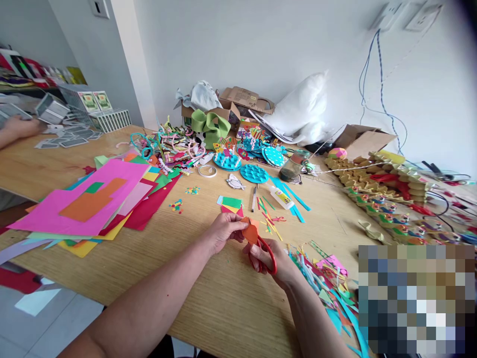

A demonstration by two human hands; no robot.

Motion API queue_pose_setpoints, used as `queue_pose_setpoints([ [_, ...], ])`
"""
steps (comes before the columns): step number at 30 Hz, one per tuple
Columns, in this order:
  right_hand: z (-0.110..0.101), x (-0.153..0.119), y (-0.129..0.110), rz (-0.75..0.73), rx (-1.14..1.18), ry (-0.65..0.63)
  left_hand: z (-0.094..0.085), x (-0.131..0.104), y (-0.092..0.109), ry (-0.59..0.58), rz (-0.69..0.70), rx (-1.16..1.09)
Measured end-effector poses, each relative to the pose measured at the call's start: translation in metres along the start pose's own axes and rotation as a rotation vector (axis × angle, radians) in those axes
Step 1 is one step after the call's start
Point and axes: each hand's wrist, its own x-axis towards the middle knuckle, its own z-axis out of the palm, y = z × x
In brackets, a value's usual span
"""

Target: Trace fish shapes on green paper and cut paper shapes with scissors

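Between the thumb and fingers of my left hand (pixel 228 231) is a small piece of orange paper (pixel 250 232). My right hand (pixel 269 258) is closed round the red handles of a pair of scissors (pixel 274 258). The scissor blades are mostly hidden behind the orange paper, so I cannot tell how far apart they are. Just beyond my hands lie small green, yellow and red paper pieces (pixel 231 203), a pen (pixel 254 199), thin paper strips (pixel 274 226) and a white glue bottle (pixel 281 197).
Coloured paper sheets (pixel 112 199) are stacked at the left. Paper scraps (pixel 328 278) lie by my right forearm. Blue decorated discs (pixel 254 173), a tape roll (pixel 207 171) and a jar (pixel 292 169) stand farther back. At far left, another person's hand (pixel 24 127) is among grey cards.
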Motion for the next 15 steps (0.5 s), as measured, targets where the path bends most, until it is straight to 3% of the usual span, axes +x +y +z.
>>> queue_pose_setpoints([
  [15,0.0031,-0.0023,-0.0081,0.010,-0.014,0.001,0.0003,0.0002,-0.0003,-0.021,0.013,0.014],
])
